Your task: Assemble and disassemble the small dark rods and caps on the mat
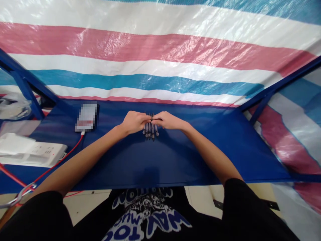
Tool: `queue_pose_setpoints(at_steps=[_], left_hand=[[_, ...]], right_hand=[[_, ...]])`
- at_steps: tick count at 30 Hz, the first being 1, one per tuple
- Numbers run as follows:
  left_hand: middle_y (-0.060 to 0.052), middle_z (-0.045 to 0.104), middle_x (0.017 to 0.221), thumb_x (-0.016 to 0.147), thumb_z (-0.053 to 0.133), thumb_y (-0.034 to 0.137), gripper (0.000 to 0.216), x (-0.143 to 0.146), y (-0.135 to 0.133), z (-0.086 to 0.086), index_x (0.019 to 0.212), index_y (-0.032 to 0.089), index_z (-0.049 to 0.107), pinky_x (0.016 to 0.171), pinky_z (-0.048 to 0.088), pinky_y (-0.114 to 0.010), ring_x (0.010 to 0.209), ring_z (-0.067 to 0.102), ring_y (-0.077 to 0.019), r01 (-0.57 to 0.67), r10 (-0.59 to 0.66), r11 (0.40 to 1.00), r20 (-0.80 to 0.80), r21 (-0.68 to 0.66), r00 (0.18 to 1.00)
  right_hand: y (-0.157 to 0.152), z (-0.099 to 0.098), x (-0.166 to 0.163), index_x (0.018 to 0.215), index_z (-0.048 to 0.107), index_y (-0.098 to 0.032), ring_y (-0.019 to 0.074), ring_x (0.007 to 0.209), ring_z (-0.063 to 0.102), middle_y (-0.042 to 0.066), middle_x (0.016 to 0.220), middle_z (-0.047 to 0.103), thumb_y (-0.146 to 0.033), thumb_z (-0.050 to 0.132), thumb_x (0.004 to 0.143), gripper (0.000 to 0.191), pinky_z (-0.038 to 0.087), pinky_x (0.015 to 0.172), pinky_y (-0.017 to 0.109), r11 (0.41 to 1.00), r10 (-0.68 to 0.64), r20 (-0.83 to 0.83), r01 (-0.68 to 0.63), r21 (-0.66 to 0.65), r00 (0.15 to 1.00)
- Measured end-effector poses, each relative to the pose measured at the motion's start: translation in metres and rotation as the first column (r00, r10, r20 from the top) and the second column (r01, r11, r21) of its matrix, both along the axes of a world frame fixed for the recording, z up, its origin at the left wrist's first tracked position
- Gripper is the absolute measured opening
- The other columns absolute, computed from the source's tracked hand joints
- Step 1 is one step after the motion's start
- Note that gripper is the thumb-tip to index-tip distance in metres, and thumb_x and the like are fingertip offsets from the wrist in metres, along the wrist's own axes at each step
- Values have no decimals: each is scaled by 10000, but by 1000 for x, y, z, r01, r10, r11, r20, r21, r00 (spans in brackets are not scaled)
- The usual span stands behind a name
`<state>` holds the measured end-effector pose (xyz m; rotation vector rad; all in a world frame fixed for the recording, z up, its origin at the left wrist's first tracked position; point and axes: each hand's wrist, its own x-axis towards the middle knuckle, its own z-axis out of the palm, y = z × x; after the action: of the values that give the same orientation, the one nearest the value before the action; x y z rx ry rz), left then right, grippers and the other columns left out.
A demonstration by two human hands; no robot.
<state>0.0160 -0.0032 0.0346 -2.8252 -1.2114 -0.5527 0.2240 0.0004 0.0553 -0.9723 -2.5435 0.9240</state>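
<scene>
Several dark-tipped clear pens (149, 131) lie side by side on the blue shelf (150, 160), tips toward me. My left hand (135, 122) comes from the left, fingers curled and thumb pressed against the pens' upper part. From the right, my right hand (168, 120) meets it, its fingers pinched over the same spot. Both sets of fingertips nearly touch and cover the middle of the pens. Whether something thin is also between the fingertips is too small to tell.
At the left stands a phone (86, 117) on a red charging cable (75, 147). Nearer me is a white power strip (37, 150). Blue metal braces (263, 97) flank the shelf, and a striped plastic sheet (155, 50) hangs behind it.
</scene>
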Motion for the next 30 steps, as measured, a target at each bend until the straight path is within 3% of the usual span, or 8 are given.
queue_pose_setpoints(at_steps=[4,13,15,18,21,25,27,30], left_hand=[[-31,735,858,860,477,306,288,0,2,2,957,239,740,579,345,-234,728,629,-161,-54,55,995,8,-81,998],[-1,665,679,814,494,314,257,-1,2,17,790,213,730,553,302,-226,624,534,-133,-92,146,947,157,-308,977],[14,562,565,799,474,306,277,-2,3,22,651,178,671,520,271,-230,546,447,-109,-28,135,896,212,-444,968],[32,370,457,765,459,291,284,-5,5,29,546,154,575,473,227,-242,468,295,-87,111,112,771,305,-627,946],[38,320,452,727,462,264,232,-8,5,37,543,154,552,451,212,-242,458,248,-82,185,142,686,378,-704,915],[41,307,443,714,441,224,208,-12,5,45,530,163,516,428,199,-236,437,230,-81,186,152,617,348,-765,925],[33,358,448,729,436,219,219,-13,6,44,544,162,538,439,234,-233,436,274,-85,163,106,680,316,-715,943],[3,536,546,789,456,260,245,-14,7,39,652,169,638,509,314,-227,514,436,-107,43,64,918,254,-394,965]], right_hand=[[-2,2,-3,592,455,-158,76,531,351,-44,558,395,-299,454,939,375,236,567,233,987,-33,80,19,161,996],[-13,10,-10,844,624,-156,140,615,497,72,773,667,-343,444,971,289,190,569,270,894,-224,317,65,443,922],[-15,13,-11,853,628,-155,144,625,512,78,791,675,-344,446,972,288,190,567,273,884,-229,323,58,463,918],[-16,13,-11,853,635,-161,139,617,503,67,787,672,-343,449,972,286,206,583,278,853,-209,301,23,521,931],[-13,9,-10,860,633,-147,137,601,467,59,720,640,-351,429,978,312,261,669,294,788,-164,270,-38,615,949],[-7,3,-9,932,626,-144,141,602,430,41,662,586,-353,341,1001,360,288,802,338,729,-102,153,-31,684,983],[-6,1,-9,933,623,-151,143,613,428,36,664,577,-363,348,996,353,295,828,347,744,-101,73,27,668,992],[-5,1,-8,848,612,-150,135,640,453,33,700,578,-405,397,971,356,332,776,313,858,-138,-71,155,489,988]])
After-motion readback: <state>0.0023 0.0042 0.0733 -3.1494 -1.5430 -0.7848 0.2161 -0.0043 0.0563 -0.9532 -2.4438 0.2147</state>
